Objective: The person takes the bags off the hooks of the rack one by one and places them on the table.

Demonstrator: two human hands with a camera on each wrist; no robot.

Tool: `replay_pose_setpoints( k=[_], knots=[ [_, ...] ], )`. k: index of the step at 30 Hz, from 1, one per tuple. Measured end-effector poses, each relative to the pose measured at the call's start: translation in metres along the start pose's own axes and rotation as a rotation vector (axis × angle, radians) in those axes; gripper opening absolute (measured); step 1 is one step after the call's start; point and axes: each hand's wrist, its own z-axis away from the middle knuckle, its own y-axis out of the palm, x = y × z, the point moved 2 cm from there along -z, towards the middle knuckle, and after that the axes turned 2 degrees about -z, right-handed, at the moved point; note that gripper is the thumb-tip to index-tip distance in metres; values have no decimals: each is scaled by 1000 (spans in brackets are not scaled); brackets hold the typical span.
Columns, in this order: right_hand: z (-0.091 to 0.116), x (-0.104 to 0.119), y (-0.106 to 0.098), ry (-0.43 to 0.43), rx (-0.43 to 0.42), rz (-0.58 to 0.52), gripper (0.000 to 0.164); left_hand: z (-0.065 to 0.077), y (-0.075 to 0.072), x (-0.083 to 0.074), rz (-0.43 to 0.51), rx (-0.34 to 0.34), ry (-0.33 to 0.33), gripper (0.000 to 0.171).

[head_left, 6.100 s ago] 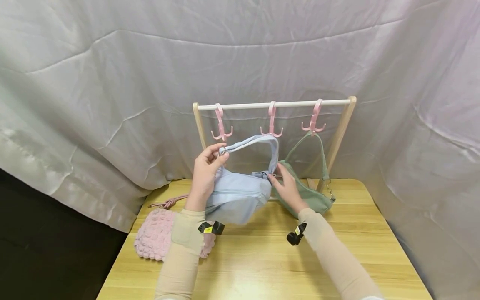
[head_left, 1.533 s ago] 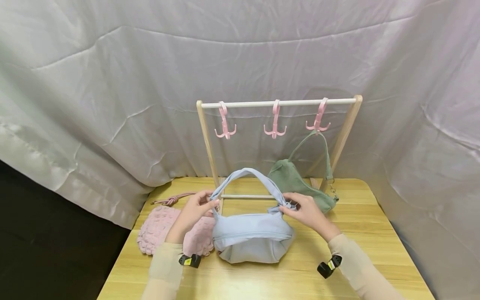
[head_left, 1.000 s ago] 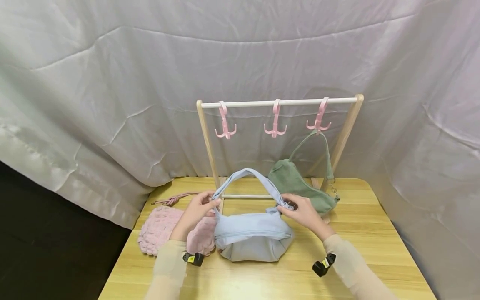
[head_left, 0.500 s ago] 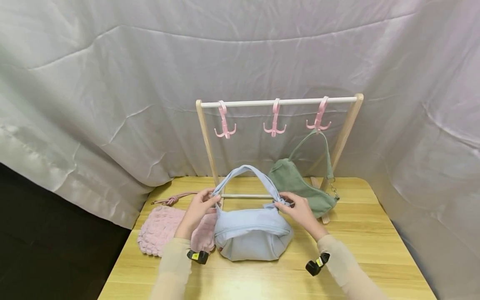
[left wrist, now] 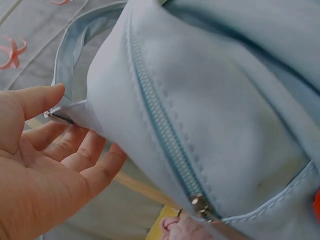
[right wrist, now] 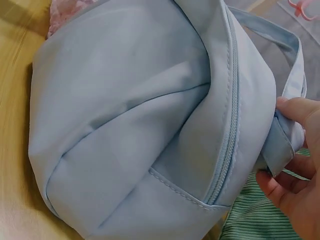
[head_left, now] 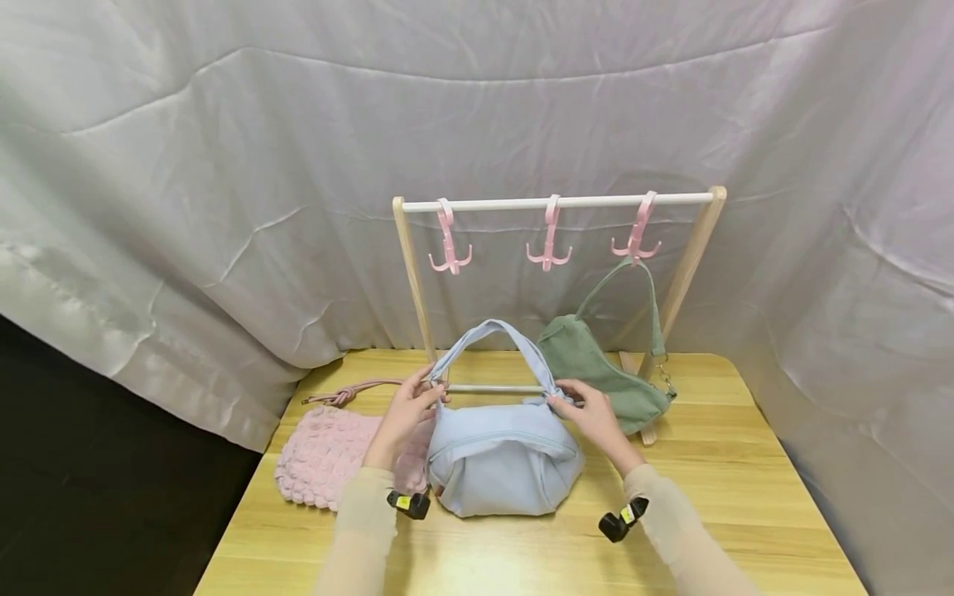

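Note:
A light blue handbag (head_left: 507, 472) stands on the table in the head view, its strap (head_left: 488, 327) arched up above it. At the strap's left end, my left hand (head_left: 408, 407) pinches the base between thumb and fingers; the left wrist view shows a metal ring (left wrist: 59, 118) there and a zipper pull (left wrist: 200, 206) lower on the bag. My right hand (head_left: 596, 415) grips the knotted right end of the strap, seen as a folded knot (right wrist: 282, 142) in the right wrist view. The zipper (right wrist: 230, 145) runs along the bag's top.
Behind stands a wood-and-white rack (head_left: 499, 204) with pink hooks (head_left: 550, 240). A green bag (head_left: 596, 372) hangs by its strap from the right hook (head_left: 636, 232), its body low by the table. A pink puffy bag (head_left: 320, 459) lies at left on the wooden table (head_left: 708, 463).
Earlier the blue bag was held up near the middle hook; it came down to the table. Over the last second both hands edged inward and the strap rose slightly, the bag's top tilting back.

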Motion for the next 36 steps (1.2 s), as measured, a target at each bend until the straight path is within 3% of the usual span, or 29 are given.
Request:
replay_pose_setpoints(
  k=[8,17,31,36],
  knots=[
    [-4,-9,6,58,12,-54,44,-8,5,3,-47,9,-38,55],
    [-9,-18,13,147,12,-115,47,-17,7,11,-36,-10,-91,57],
    [-15,-36,21,218,-6,-122,38,-32,11,26,134,-56,-151,55],
    [-17,-43,26,230,-19,-143,35,-38,12,31,129,-59,-173,55]
  ],
)
